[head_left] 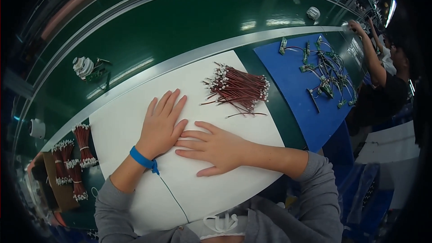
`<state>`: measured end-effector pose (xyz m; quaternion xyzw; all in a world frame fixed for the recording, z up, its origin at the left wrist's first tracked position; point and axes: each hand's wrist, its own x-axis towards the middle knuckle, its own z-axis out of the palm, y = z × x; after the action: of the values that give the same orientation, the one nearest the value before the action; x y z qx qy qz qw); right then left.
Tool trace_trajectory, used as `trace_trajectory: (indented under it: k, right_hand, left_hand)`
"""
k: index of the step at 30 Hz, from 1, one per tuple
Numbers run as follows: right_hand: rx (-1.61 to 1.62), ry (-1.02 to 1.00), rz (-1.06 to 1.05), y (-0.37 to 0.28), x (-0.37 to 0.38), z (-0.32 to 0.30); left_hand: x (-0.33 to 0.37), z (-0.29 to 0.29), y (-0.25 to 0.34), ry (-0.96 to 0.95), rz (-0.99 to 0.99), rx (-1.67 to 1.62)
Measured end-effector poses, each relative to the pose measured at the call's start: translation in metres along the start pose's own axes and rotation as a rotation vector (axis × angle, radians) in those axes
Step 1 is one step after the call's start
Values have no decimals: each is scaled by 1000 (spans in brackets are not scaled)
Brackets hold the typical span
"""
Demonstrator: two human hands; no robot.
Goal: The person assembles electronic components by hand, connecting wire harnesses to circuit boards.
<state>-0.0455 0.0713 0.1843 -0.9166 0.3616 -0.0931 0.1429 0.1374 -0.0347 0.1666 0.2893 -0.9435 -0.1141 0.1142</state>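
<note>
My left hand (161,125) lies flat on a white sheet (153,189), fingers stretched out and holding nothing. A blue wrist strap (143,158) with a thin green cord circles that wrist. Beside it my right hand (213,149) rests palm down on the same sheet, its fingers spread and pointing left, close to my left thumb. Beyond my hands, on the far right of the sheet, lies a loose pile of dark red wire leads (238,87) with small white connectors at their ends. Neither hand touches the pile.
Tied wire bundles (82,144) lie at the left, by a cardboard box (56,189). On a blue mat (288,94) at right sit wired green circuit boards (326,74). White parts (83,67) stand on the green conveyor belt (180,22). A co-worker (382,81) is at far right.
</note>
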Motion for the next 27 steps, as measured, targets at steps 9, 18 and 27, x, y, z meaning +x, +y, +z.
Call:
trace_trajectory:
  k: [9, 18, 27]
  right_hand:
    - [22, -7, -16, -1, 9, 16]
    - [26, -100, 23, -59, 46, -17]
    - [352, 172, -639, -136, 80, 67]
  left_hand:
    - [-5, 10, -11, 92, -48, -24]
    - [3, -7, 8, 100, -77, -99]
    - [-29, -16, 3, 304, -107, -349]
